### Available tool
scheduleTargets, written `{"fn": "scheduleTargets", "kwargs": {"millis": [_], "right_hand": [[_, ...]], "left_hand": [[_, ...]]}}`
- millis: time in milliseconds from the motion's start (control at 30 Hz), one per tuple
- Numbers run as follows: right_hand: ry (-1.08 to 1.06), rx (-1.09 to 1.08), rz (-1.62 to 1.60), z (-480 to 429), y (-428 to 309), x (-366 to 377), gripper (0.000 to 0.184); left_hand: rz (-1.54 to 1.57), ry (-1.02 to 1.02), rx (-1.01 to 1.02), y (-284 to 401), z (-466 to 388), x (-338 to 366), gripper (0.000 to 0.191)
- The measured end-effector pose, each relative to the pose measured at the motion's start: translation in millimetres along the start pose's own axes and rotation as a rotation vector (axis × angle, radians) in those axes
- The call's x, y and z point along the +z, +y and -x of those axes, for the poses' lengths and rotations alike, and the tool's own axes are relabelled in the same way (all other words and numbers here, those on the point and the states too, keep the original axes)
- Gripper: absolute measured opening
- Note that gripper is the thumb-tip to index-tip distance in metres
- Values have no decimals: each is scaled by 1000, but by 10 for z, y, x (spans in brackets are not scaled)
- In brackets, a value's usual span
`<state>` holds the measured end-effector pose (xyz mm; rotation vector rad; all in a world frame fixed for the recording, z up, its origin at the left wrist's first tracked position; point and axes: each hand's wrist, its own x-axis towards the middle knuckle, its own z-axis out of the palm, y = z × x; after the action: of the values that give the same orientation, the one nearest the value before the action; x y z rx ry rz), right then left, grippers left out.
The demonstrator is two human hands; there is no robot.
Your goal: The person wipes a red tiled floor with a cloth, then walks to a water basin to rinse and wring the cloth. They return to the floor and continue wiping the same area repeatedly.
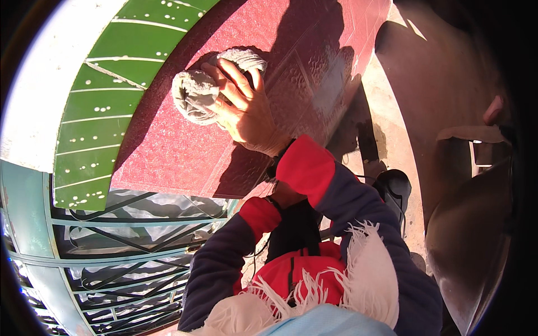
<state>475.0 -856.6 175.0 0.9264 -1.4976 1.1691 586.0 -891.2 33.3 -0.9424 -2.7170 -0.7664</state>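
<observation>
My right hand (252, 113) lies spread over a bunched grey-white cloth (195, 96), its fingers gripping into the folds. The cloth rests on a red speckled board or panel (168, 143), whose shaded right part looks wet, with drops and streaks. My left hand (287, 195) is low, near the panel's lower edge and below my right wrist; the right cuff and shadow hide much of it. Whether it holds anything cannot be told. Both sleeves are dark blue with red cuffs.
A green strip (98, 101) with white lines and dots borders the panel on the left. Teal metal grillwork (138, 224) stands at the lower left. A black shoe (393, 189) is on the pale ground, right of my sleeve. Large brown shapes fill the right side.
</observation>
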Motion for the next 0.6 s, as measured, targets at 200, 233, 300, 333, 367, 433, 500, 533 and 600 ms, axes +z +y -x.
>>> {"fn": "scheduleTargets", "kwargs": {"millis": [200, 233, 300, 333, 367, 433, 500, 533, 600], "right_hand": [[25, 265, 58, 276, 656, -16, 41], [80, 296, 31, 330, 753, 1, 43], [92, 378, 10, 472, 942, 39, 49], [87, 418, 13, 567, 1041, 48, 52], [113, 504, 0, 680, 1134, 56, 54], [145, 671, -7, 929, 1311, 80, 59], [144, 807, -25, 1167, 1532, 68, 62], [152, 879, -26, 1299, 1587, 60, 62], [176, 1015, -86, 1524, 1643, 0, 63]], "left_hand": [[-58, -17, -45, -139, -16, 105, 46], [-117, -42, -52, -157, 3, 110, 45], [-173, -37, -34, -214, 5, 145, 41], [-168, -9, -11, -241, -1, 174, 39], [-164, 15, 17, -263, -3, 200, 37], [-121, 13, 1, -296, 3, 231, 29], [-103, 18, -9, -323, -1, 246, 25], [-104, 19, -14, -328, 0, 245, 25], [-118, 2, -9, -336, -10, 233, 23]]}}
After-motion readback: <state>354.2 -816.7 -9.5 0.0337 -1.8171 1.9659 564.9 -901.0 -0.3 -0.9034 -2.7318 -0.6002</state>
